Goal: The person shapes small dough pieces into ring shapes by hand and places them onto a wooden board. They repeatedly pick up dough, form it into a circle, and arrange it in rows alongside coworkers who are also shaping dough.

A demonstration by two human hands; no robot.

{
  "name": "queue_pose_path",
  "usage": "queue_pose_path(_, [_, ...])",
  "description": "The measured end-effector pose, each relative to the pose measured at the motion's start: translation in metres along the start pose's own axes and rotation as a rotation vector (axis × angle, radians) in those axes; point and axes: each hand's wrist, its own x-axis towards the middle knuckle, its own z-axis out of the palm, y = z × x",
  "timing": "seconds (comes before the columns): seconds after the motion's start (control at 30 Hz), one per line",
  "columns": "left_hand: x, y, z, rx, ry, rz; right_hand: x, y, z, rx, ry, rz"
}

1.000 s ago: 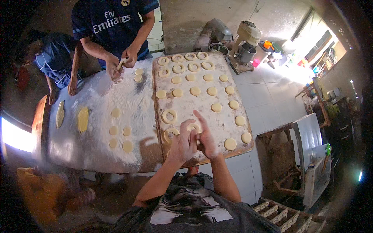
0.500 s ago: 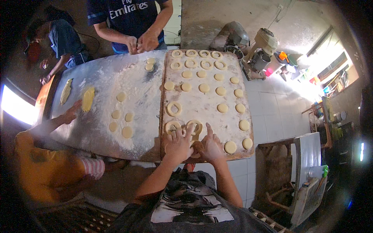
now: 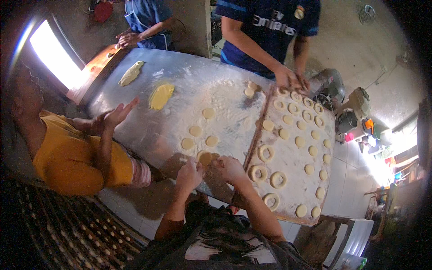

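A round of pale dough point(image 3: 206, 157) is between my two hands near the front of the floury metal tabletop. My left hand point(image 3: 190, 174) has its fingers closed at the round's left edge. From the other side, my right hand point(image 3: 231, 171) pinches its right edge, fingers bent in. Just beyond lie several more dough rounds point(image 3: 212, 141). To the right, a floured board point(image 3: 288, 200) carries several dough rings, including one ring point(image 3: 271, 202) close to its front edge, along with plain dough rounds point(image 3: 309, 169).
Two yellow slabs point(image 3: 161, 96) lie at the table's far left. Beside them, a person in yellow point(image 3: 85, 148) holds both hands together. Across the table, a person in a dark jersey point(image 3: 279, 36) reaches to the board's far rings. A slatted rack point(image 3: 85, 225) stands lower left.
My hands have left the dough rings on the board and moved left to a dough round on the tabletop. My view has swung left. The person in the jersey now reaches over the board.
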Motion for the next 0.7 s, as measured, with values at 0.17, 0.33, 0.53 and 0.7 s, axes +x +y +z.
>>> queue_pose_path(0.17, [0.019,-0.029,-0.017,-0.024,-0.081,-0.03,0.067,0.008,0.065,-0.134,0.049,-0.032])
queue_pose_path(0.33, [0.042,-0.053,-0.03,-0.293,-0.228,0.02,0.062,-0.05,0.005,0.286,-0.271,0.186])
queue_pose_path(0.53, [0.067,-0.027,-0.082,-0.632,-0.283,0.167,0.061,-0.051,0.002,0.874,-0.11,0.108])
queue_pose_path(0.7, [0.077,-0.011,-0.103,-0.591,-0.16,0.285,0.074,-0.078,-0.009,0.497,0.035,0.174])
